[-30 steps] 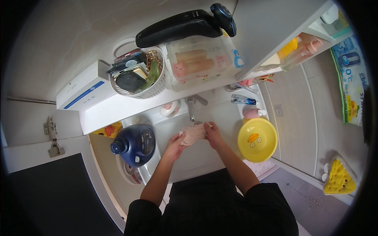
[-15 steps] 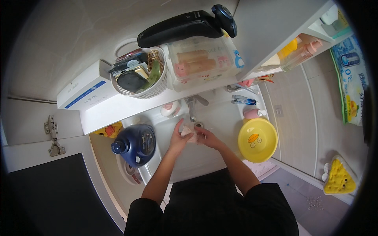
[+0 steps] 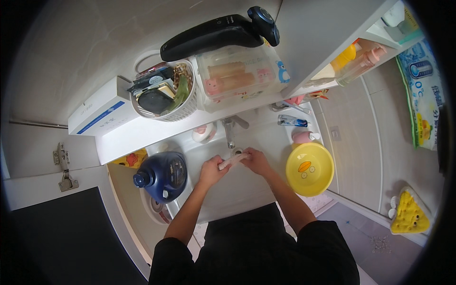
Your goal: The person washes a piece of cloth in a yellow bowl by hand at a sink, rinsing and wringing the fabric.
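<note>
I stand over a white sink [image 3: 237,190]. My left hand [image 3: 212,170] and my right hand [image 3: 255,160] together grip a small pale cloth [image 3: 232,161], stretched between them just below the chrome tap [image 3: 230,130] and over the drain. Both forearms reach in from the lower edge in black sleeves. The cloth looks twisted into a thin strip.
A dark blue detergent bottle [image 3: 162,175] stands left of the sink, a yellow basin [image 3: 309,169] right of it. On the shelf above sit a white basket [image 3: 166,95], a clear plastic box [image 3: 240,76], a black electric shaver [image 3: 218,31] and a white carton [image 3: 99,111].
The hands held a broader pale cloth up by the tap; they dropped lower over the drain, and the cloth is now drawn into a thin strip between them.
</note>
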A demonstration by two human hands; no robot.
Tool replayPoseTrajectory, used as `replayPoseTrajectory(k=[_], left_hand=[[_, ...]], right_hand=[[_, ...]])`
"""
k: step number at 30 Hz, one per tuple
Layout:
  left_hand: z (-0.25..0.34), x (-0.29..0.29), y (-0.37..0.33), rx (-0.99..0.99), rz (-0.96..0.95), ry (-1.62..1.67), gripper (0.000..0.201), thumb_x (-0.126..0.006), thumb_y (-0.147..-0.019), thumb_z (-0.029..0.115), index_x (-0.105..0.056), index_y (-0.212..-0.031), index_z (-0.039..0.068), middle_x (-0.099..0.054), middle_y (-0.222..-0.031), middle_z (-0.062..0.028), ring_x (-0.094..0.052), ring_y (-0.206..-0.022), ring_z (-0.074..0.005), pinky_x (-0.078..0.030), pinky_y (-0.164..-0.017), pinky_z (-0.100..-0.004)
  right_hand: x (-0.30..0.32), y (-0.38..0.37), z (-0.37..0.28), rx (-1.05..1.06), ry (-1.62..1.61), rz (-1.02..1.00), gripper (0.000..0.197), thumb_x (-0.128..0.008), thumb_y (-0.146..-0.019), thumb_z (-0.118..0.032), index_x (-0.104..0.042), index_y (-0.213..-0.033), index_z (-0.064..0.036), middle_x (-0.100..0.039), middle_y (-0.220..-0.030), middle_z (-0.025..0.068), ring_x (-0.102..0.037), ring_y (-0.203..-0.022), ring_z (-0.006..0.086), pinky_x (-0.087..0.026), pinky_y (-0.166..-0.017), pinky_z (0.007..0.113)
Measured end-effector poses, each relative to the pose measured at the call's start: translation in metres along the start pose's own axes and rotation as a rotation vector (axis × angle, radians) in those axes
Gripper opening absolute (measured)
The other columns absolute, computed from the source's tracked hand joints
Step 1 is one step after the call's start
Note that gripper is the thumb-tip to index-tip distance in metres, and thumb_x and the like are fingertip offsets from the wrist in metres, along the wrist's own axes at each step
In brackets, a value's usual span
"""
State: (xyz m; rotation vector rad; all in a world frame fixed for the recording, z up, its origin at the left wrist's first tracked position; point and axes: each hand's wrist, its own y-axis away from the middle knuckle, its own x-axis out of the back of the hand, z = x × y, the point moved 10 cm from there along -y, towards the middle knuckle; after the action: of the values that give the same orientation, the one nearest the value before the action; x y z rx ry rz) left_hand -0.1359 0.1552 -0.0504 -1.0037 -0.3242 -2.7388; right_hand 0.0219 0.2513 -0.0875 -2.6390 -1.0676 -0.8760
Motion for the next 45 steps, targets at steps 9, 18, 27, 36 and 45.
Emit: replayPoseTrajectory(k=[9, 18, 27, 36, 45], left_hand=[[-0.025, -0.091, 0.025, 0.497, -0.116, 0.983, 0.045, -0.058, -0.098, 0.020, -0.046, -0.140, 0.010, -0.064, -0.118, -0.0031, -0.064, -0.098, -0.0164, -0.053, -0.082, -0.0340], [0.008, -0.073, 0.025, 0.526, -0.171, 1.693, 0.048, -0.054, -0.096, 0.017, -0.041, -0.142, 0.011, -0.055, -0.129, -0.0082, -0.058, -0.112, -0.0193, -0.052, -0.090, -0.0374], [-0.006, -0.073, 0.005, 0.566, -0.199, 1.285, 0.041, -0.067, -0.092, 0.020, -0.055, -0.127, 0.004, -0.066, -0.110, -0.0075, -0.063, -0.106, -0.0179, -0.054, -0.083, -0.0314], [-0.010, -0.064, -0.009, 0.471, -0.233, 0.999, 0.041, -0.065, -0.090, 0.011, -0.056, -0.128, -0.001, -0.065, -0.117, -0.0082, -0.063, -0.105, -0.0164, -0.050, -0.089, -0.0295], [0.013, -0.065, -0.018, 0.302, -0.347, 1.036, 0.052, -0.064, -0.086, 0.005, -0.051, -0.136, 0.004, -0.065, -0.115, -0.0083, -0.062, -0.107, -0.0174, -0.053, -0.086, -0.0322]], right_hand=[[-0.046, 0.023, -0.002, -0.685, -0.841, 0.270, 0.042, -0.066, -0.087, -0.021, -0.053, -0.122, -0.0020, -0.062, -0.109, 0.0110, -0.061, -0.091, 0.0161, -0.051, -0.071, 0.031], [-0.021, 0.028, -0.056, 0.094, -0.042, 0.285, 0.040, -0.053, -0.099, -0.027, -0.055, -0.131, -0.0029, -0.054, -0.138, 0.0193, -0.053, -0.124, 0.0338, -0.038, -0.106, 0.043], [-0.017, 0.012, -0.032, -0.163, -0.832, 0.067, 0.032, -0.052, -0.097, -0.007, -0.053, -0.129, -0.0048, -0.056, -0.126, 0.0066, -0.056, -0.113, 0.0180, -0.043, -0.100, 0.036], [-0.004, -0.001, -0.039, -0.116, -0.646, 0.093, 0.032, -0.064, -0.092, -0.009, -0.056, -0.123, -0.0088, -0.059, -0.120, 0.0042, -0.058, -0.108, 0.0166, -0.045, -0.094, 0.034], [0.017, -0.001, -0.045, 0.025, -0.425, 0.161, 0.029, -0.071, -0.084, -0.008, -0.064, -0.112, -0.0039, -0.060, -0.120, 0.0153, -0.062, -0.103, 0.0275, -0.051, -0.088, 0.038]])
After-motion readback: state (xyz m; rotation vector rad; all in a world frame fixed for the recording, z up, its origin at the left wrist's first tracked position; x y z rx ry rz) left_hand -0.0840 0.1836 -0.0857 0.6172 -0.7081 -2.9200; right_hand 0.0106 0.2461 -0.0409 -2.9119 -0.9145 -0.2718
